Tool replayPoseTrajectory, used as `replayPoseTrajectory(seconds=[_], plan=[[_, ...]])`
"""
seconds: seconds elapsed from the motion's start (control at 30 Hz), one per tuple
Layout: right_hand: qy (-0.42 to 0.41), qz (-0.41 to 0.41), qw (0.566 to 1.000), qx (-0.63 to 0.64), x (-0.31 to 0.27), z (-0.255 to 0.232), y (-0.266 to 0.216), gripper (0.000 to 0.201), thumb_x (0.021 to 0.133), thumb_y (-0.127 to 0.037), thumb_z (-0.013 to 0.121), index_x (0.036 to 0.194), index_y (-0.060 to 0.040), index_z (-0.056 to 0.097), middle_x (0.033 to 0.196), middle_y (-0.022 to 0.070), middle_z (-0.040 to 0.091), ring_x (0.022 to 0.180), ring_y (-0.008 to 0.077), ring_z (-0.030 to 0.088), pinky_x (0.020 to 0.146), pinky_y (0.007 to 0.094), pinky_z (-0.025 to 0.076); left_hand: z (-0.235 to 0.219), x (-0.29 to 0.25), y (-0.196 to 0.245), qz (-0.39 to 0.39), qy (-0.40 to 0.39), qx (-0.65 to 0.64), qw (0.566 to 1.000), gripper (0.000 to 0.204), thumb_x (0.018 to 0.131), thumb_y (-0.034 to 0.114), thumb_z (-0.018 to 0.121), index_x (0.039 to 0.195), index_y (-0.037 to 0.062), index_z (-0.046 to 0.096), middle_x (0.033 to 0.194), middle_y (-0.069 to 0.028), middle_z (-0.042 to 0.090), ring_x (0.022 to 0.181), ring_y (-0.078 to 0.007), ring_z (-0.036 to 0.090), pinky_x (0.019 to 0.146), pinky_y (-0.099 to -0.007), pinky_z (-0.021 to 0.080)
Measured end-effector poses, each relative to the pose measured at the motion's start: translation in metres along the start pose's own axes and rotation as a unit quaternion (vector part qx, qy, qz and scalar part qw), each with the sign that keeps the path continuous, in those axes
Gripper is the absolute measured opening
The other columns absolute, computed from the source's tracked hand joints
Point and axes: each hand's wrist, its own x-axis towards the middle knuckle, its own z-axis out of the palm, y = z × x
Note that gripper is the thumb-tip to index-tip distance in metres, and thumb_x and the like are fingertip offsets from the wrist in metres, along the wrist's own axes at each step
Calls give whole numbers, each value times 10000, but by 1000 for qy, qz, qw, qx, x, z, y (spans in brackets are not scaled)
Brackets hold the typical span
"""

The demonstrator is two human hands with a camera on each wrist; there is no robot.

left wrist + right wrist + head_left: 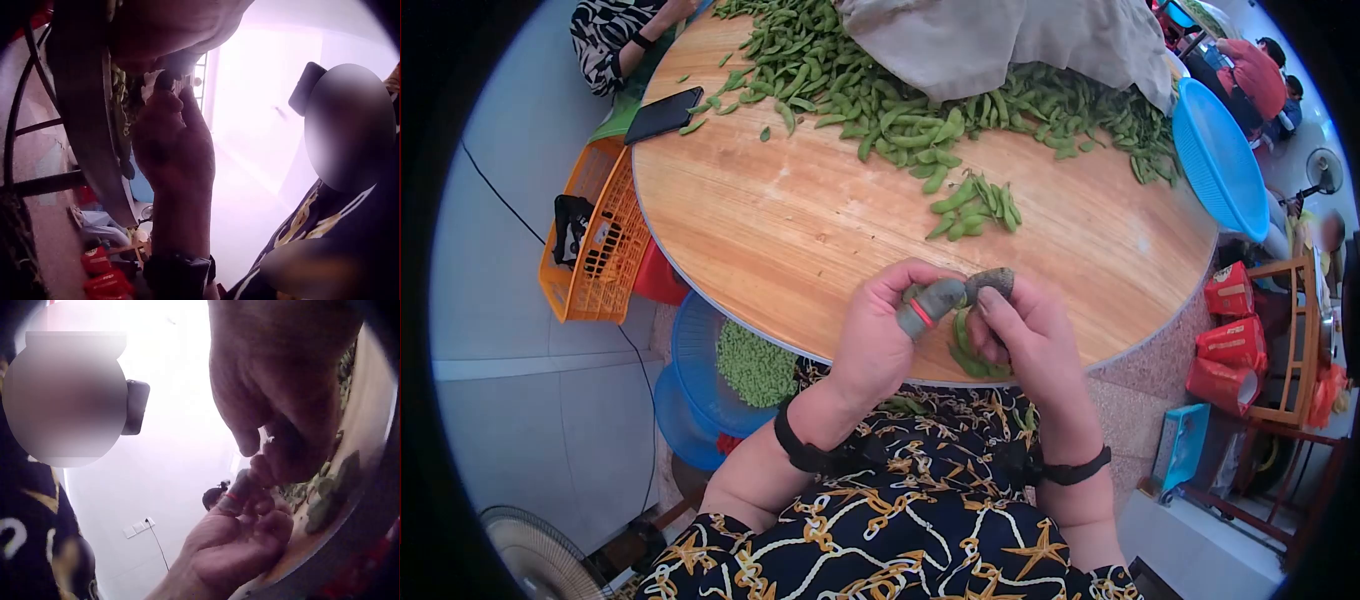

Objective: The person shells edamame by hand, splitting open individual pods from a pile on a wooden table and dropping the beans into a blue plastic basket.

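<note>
Both hands meet at the near edge of the round table — my left hand and right hand pinching one edamame pod between covered fingertips — and a hard squeeze could shoot beans past the blue basin below.

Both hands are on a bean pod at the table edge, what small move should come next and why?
Probably split the pod with the covered thumb. Both the left hand and right hand already pinch it, and the blue basin of shelled beans sits just below.
</note>
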Motion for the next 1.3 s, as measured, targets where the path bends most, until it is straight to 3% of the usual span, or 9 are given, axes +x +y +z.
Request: replayPoseTrajectory(seconds=[0.67,0.77,0.83,0.87,0.93,1.07,1.13,1.23,1.3], plan=[[-60,13,996,64,-7,-4,0,197,923,-170,430,891,-29,564,659,-40,497,555,11,418,476,162,335,0,-1,3,31,-41,47,998,65,796,82,621,842,41,603,784,1,550,741,-73,487,660,-203,382],[-26,5,996,-91,4,-17,-11,175,902,-163,470,936,-17,560,643,18,555,547,77,497,484,210,386,-8,-1,6,44,-33,121,991,77,793,83,640,837,28,609,763,2,570,720,-62,515,637,-208,409],[219,-206,882,-363,28,-27,-8,168,856,-165,523,904,-8,560,658,132,603,588,230,592,530,321,457,-5,-1,17,68,-100,474,872,132,783,90,616,899,28,607,725,-12,555,666,-102,514,602,-245,412],[224,-206,880,-366,36,-30,-8,168,856,-165,523,904,-8,560,658,132,603,588,230,592,530,321,457,2,-1,18,69,-105,472,873,132,783,90,616,899,28,607,725,-12,555,666,-102,514,602,-245,412],[243,-162,787,-543,46,-30,-4,159,804,-162,560,844,-9,566,696,208,596,657,361,594,600,423,472,14,-5,16,102,-204,615,755,164,770,88,624,924,32,613,696,-20,552,644,-130,536,581,-276,428],[262,-175,755,-575,52,-29,8,166,790,-177,570,840,-18,566,690,209,596,644,378,582,592,449,467,15,-5,14,82,-268,597,752,159,784,81,619,935,32,617,741,-26,580,687,-122,554,616,-267,444],[256,-173,757,-576,46,-31,11,186,793,-194,575,852,-19,552,681,197,600,625,374,584,581,442,468,8,-5,6,-16,-178,414,892,141,804,80,604,937,36,620,794,-33,605,729,-99,555,649,-242,448],[277,-201,794,-502,37,-27,9,195,798,-208,570,821,-16,543,656,192,593,615,369,585,574,440,468,3,0,10,-39,-130,365,921,144,821,85,585,953,40,618,827,-40,615,753,-89,553,673,-236,452],[293,-186,770,-536,40,-22,1,190,800,-206,566,801,-17,545,644,193,586,611,365,586,568,437,467,1,3,4,-8,-102,346,932,136,821,79,583,945,37,621,819,-36,614,751,-89,552,672,-237,451]])
